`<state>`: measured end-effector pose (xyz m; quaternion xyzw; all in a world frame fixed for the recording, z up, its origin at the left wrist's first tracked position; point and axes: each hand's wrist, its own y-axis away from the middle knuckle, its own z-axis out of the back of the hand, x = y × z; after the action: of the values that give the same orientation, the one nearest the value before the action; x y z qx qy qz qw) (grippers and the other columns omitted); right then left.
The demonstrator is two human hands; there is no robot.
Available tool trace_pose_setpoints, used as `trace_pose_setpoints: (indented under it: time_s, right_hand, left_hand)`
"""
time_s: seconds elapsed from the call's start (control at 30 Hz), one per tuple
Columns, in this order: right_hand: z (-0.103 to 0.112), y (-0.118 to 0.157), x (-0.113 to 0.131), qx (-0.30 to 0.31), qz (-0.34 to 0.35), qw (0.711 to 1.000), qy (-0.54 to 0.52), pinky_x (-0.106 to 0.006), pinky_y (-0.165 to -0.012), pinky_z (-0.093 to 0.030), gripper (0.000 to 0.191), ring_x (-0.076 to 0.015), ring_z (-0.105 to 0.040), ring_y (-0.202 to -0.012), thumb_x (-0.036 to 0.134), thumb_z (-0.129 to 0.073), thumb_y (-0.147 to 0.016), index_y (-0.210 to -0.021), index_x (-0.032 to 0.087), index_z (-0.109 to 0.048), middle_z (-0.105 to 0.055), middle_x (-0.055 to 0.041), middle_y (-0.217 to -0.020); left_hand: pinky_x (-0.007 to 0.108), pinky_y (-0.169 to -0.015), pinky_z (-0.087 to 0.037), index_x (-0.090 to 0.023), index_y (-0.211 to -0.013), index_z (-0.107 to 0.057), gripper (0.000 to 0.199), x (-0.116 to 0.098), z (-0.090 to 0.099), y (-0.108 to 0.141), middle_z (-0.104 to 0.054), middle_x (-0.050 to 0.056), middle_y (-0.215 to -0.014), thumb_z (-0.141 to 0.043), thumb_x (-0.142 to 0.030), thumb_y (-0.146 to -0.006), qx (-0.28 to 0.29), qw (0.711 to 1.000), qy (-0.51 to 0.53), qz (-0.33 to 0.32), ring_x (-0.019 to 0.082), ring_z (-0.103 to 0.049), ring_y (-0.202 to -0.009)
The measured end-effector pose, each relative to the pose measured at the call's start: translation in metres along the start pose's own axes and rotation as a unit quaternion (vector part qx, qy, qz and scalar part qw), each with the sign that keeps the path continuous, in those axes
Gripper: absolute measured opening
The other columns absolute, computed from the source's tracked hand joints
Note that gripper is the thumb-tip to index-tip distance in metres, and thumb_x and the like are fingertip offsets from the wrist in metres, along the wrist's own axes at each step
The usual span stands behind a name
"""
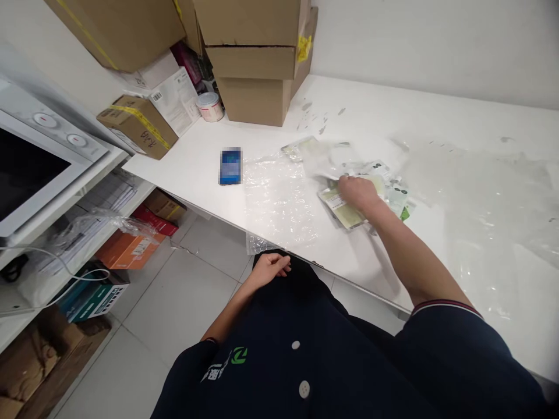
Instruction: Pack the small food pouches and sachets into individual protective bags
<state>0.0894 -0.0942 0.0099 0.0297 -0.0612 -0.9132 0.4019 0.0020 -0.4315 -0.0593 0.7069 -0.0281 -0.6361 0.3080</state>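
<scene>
- Navy shirt (340,372) right up close, and the wearer faces a white table (196,169), left hand down, right arm stretched over the top.
- Big clear sheet (489,233) spreads across the right side; a sleeve or forearm could catch it, so a lifted elbow pays off.
- Bubble wrap (279,198) lies left of the packets, its near end over the table's edge; best not to brush it, as it could slide.
- Green packet (347,216) sits flat on the table, right under the working hand, smaller packs scattered around it; one clean pick at a time, I'd say, so neighbours don't drag along.
- Pale packet (322,160), badly blurred, reaches left from the fingertips: grip its edge firmly, lay it flat.
- Right hand (360,193) is narrow, seemingly pinching that pale one.
- Left hand (271,269) curls loosely by the lap; I can't tell whether its palm holds anything. It could steady the pile!
- Phone (230,166), well clear of the packets: leave it be.
</scene>
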Motion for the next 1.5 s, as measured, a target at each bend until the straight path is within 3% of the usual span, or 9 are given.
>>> trace_pose_setpoints:
  time_s: [0.1,0.2,0.33,0.4,0.5,0.63,0.83,1.07,1.5]
  right_hand:
    - [0.018,-0.010,-0.023,-0.059,-0.084,0.993,-0.065,-0.048,-0.076,-0.044,0.034,-0.0362,-0.064,-0.091,0.033,-0.035,-0.098,-0.111,0.011,-0.058,-0.066,-0.0248,-0.092]
    - [0.034,-0.009,-0.047,-0.144,-0.147,0.971,-0.123,-0.055,-0.077,-0.043,0.048,-0.0401,-0.062,-0.093,0.049,-0.025,-0.099,-0.111,0.017,-0.058,-0.064,-0.0218,-0.089]
    - [0.048,0.015,-0.051,-0.228,-0.144,0.948,-0.170,-0.066,-0.079,-0.039,0.056,-0.0464,-0.059,-0.098,0.058,-0.018,-0.096,-0.111,0.023,-0.058,-0.061,-0.0198,-0.093]
    - [0.053,0.032,-0.038,-0.249,-0.087,0.941,-0.210,-0.065,-0.082,-0.040,0.052,-0.0430,-0.059,-0.097,0.058,-0.018,-0.096,-0.113,0.028,-0.058,-0.062,-0.0160,-0.093]
    - [0.055,0.052,-0.005,-0.233,0.014,0.932,-0.276,-0.049,-0.077,-0.046,0.040,-0.0314,-0.061,-0.082,0.049,-0.030,-0.097,-0.108,0.027,-0.061,-0.063,-0.0111,-0.083]
    - [0.039,0.055,0.046,-0.068,0.136,0.924,-0.350,-0.036,-0.067,-0.045,0.030,-0.0187,-0.056,-0.063,0.040,-0.041,-0.093,-0.096,0.021,-0.064,-0.061,-0.0041,-0.069]
    - [0.004,0.030,0.091,0.068,0.256,0.875,-0.405,-0.032,-0.072,-0.043,0.033,-0.0168,-0.057,-0.078,0.043,-0.039,-0.095,-0.095,0.021,-0.064,-0.066,-0.0040,-0.089]
    - [-0.006,0.012,0.111,0.149,0.341,0.859,-0.353,-0.031,-0.071,-0.041,0.036,-0.0156,-0.051,-0.071,0.046,-0.036,-0.096,-0.089,0.021,-0.061,-0.061,-0.0021,-0.080]
    - [-0.015,0.000,0.111,0.189,0.370,0.859,-0.299,-0.033,-0.072,-0.041,0.031,-0.0186,-0.054,-0.076,0.044,-0.038,-0.096,-0.091,0.026,-0.062,-0.064,-0.0024,-0.084]
  left_hand:
    - [0.022,-0.051,-0.039,-0.017,-0.063,-0.066,0.041,0.011,0.028,0.025,-0.066,0.004,-0.060,-0.073,-0.056,-0.071,-0.058,0.994,-0.096,0.011,0.013,-0.056,-0.052]
    - [0.022,-0.049,-0.033,-0.020,-0.063,-0.061,0.038,0.023,0.055,0.045,-0.054,-0.001,-0.053,-0.079,-0.053,-0.066,-0.235,0.946,-0.224,0.005,0.013,-0.049,-0.050]
    - [0.029,-0.060,-0.048,-0.020,-0.112,-0.060,0.051,0.031,0.070,0.046,-0.062,0.012,-0.110,-0.076,-0.048,-0.073,-0.378,0.855,-0.342,-0.094,0.019,-0.062,-0.075]
    - [0.034,-0.069,-0.054,-0.021,-0.126,-0.055,0.054,0.032,0.069,0.036,-0.047,0.018,-0.135,-0.071,-0.044,-0.080,-0.360,0.835,-0.368,-0.197,0.021,-0.064,-0.090]
    - [0.037,-0.081,-0.056,-0.022,-0.119,-0.062,0.032,0.029,0.066,0.018,-0.048,0.016,-0.136,-0.058,-0.035,-0.090,-0.308,0.814,-0.385,-0.307,0.020,-0.063,-0.094]
    - [0.037,-0.091,-0.055,-0.022,-0.103,-0.070,0.023,0.026,0.062,0.004,-0.062,0.012,-0.119,-0.051,-0.031,-0.094,-0.288,0.821,-0.355,-0.342,0.020,-0.064,-0.099]
    - [0.040,-0.094,-0.053,-0.020,-0.100,-0.066,0.022,0.035,0.058,-0.001,-0.060,0.013,-0.113,-0.052,-0.036,-0.093,-0.309,0.817,-0.333,-0.355,0.021,-0.062,-0.102]
    - [0.043,-0.091,-0.053,-0.020,-0.097,-0.053,0.020,0.043,0.062,-0.011,-0.056,0.011,-0.106,-0.058,-0.039,-0.091,-0.363,0.775,-0.352,-0.380,0.022,-0.058,-0.103]
    - [0.038,-0.085,-0.056,-0.019,-0.097,-0.064,0.021,0.047,0.065,-0.012,-0.057,0.013,-0.108,-0.056,-0.039,-0.092,-0.289,0.820,-0.339,-0.359,0.020,-0.062,-0.097]
